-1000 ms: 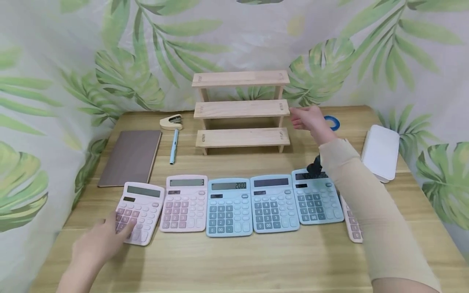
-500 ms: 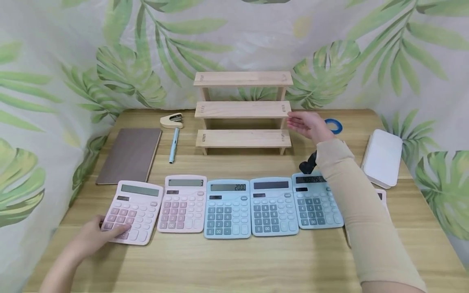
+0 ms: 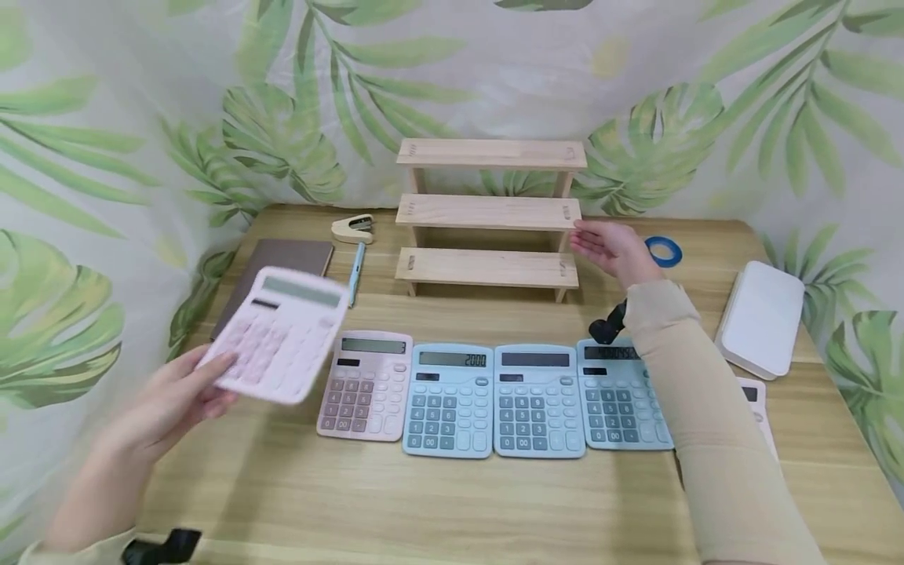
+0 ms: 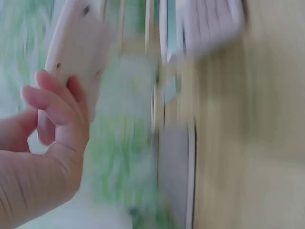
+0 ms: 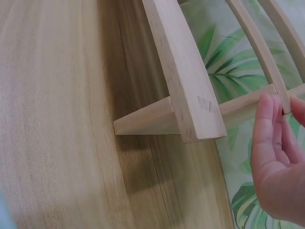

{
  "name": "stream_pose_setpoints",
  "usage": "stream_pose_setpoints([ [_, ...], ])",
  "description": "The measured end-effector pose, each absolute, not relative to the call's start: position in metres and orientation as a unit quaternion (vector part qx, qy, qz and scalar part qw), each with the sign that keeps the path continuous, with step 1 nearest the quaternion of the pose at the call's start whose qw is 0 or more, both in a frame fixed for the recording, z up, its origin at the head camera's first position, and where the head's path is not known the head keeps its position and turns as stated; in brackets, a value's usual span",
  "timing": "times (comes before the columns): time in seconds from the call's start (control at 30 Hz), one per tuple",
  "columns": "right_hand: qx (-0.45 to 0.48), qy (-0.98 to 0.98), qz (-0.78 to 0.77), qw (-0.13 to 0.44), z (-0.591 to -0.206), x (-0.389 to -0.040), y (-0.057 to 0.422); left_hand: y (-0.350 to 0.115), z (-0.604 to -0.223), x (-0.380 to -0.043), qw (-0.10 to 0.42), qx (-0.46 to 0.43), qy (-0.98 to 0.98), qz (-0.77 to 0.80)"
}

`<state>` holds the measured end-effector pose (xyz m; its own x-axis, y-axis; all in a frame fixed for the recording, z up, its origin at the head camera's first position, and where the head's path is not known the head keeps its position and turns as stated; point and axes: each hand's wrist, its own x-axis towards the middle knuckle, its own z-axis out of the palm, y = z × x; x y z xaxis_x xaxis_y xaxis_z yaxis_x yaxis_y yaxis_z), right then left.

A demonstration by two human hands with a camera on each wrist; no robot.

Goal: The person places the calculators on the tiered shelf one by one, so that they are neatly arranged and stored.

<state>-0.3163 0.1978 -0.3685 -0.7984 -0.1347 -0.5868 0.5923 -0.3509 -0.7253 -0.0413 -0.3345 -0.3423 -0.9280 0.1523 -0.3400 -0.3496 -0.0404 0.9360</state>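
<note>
In the head view my left hand holds a pink calculator by its lower left corner, thumb on its front. The calculator is tilted and raised off the table. The left wrist view, blurred, has its pale underside with curled fingers against it. At the back, my right hand pinches the right end of the middle shelf of a three-tier wooden stand. Thumb and fingertips lie on either side of that shelf end in the right wrist view, where the lowest shelf is nearer.
A pink calculator and three blue calculators form a row; another pink calculator is partly hidden by my right sleeve. Behind are a brown notebook, pen, stapler, blue tape roll and white case.
My left hand has taken hold of the leftmost pink calculator and lifted it off the table, up and slightly right. My right hand stays at the middle shelf's end. The head view has shifted a little.
</note>
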Motion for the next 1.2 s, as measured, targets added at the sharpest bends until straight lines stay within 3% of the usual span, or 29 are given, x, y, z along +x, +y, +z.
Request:
stream_pose_setpoints([
  [0.23,0.219,0.513,-0.8,0.223,-0.37,-0.315,0.197,-0.22,-0.336,-0.115,0.291,-0.074,0.569,0.765],
  [0.33,0.21,0.525,-0.794,0.224,-0.371,-0.315,0.196,-0.188,-0.345,-0.142,0.313,-0.104,0.547,0.77],
  [0.7,0.201,0.546,-0.784,0.217,-0.37,-0.314,0.196,-0.153,-0.37,-0.198,0.279,-0.202,0.556,0.756],
  [1.07,0.209,0.543,-0.786,0.212,-0.37,-0.315,0.196,-0.146,-0.386,-0.221,0.261,-0.283,0.486,0.785],
  [1.2,0.212,0.543,-0.785,0.209,-0.371,-0.315,0.195,-0.149,-0.383,-0.216,0.258,-0.275,0.486,0.788],
])
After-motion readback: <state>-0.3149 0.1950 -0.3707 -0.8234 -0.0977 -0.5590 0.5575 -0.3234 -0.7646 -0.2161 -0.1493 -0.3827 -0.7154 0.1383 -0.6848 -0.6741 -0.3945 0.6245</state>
